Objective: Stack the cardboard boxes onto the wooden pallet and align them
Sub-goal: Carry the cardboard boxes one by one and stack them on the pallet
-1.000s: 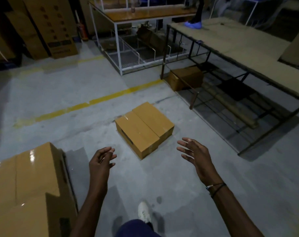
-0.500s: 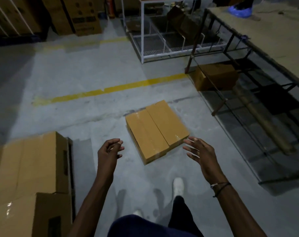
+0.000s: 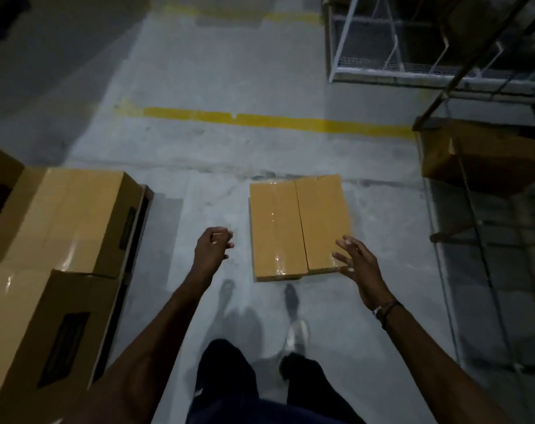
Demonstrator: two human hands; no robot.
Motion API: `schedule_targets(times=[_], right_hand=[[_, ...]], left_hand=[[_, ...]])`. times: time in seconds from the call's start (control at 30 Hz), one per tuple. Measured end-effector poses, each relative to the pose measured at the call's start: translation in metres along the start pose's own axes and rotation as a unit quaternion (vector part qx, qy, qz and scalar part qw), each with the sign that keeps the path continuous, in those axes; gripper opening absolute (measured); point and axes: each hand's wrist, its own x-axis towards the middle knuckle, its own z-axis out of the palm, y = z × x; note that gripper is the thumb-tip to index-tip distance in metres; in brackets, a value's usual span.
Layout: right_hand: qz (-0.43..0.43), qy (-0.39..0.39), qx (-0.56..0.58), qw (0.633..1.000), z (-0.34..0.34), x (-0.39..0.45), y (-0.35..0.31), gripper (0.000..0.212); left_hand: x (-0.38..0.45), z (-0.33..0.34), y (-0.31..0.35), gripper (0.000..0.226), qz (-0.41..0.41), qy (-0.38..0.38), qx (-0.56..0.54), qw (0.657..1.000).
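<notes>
Here my right hand (image 3: 359, 264) is spread, fingers straight and apart, holding nothing; it hangs over the near right corner of the flat cardboard box (image 3: 300, 226) on the floor, and I cannot tell whether the fingertips touch the cardboard. My left hand (image 3: 211, 247) hangs just left of that same box, over bare concrete, its fingers loosely curled round nothing. A dark band (image 3: 385, 310) sits on my right wrist.

The flat box lies alone on the grey floor (image 3: 217, 166), its taped top facing up with a seam running down the middle. My shoe (image 3: 297, 335) and dark trousers show just on the near side of it.

Well to the left of the flat box stand two bigger cardboard boxes (image 3: 61, 240), one nearer me and one behind it, touching each other; what they rest on is hidden. Beyond the flat box a yellow line (image 3: 275, 120) crosses the floor. Right of the box runs a metal frame (image 3: 474, 224), with another brown carton (image 3: 480, 157) under it, and farther off a white wire rack (image 3: 382, 62).
</notes>
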Motion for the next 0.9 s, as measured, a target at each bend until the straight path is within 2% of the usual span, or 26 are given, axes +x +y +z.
schedule_targets(times=[0.2, 0.4, 0.63, 0.83, 0.9], right_hand=[[0.038, -0.027, -0.040, 0.998, 0.005, 0.125, 0.024, 0.053], [0.070, -0.031, -0.069, 0.995, 0.020, 0.249, 0.107, 0.054], [0.042, -0.039, -0.116, 0.992, 0.041, 0.397, 0.227, 0.058], [-0.001, -0.027, -0.147, 0.989, 0.056, 0.507, 0.310, 0.060], [-0.019, -0.028, -0.158, 0.987, 0.059, 0.535, 0.328, 0.070]], left_hand=[[0.100, 0.045, -0.049, 0.076, -0.068, 0.001, 0.051, 0.996], [0.216, 0.091, -0.137, 0.065, -0.104, 0.020, 0.094, 0.990], [0.370, 0.138, -0.266, 0.081, -0.104, 0.038, 0.110, 0.988], [0.469, 0.179, -0.361, 0.091, -0.118, 0.065, 0.099, 0.986], [0.494, 0.194, -0.384, 0.095, -0.126, 0.062, 0.086, 0.986]])
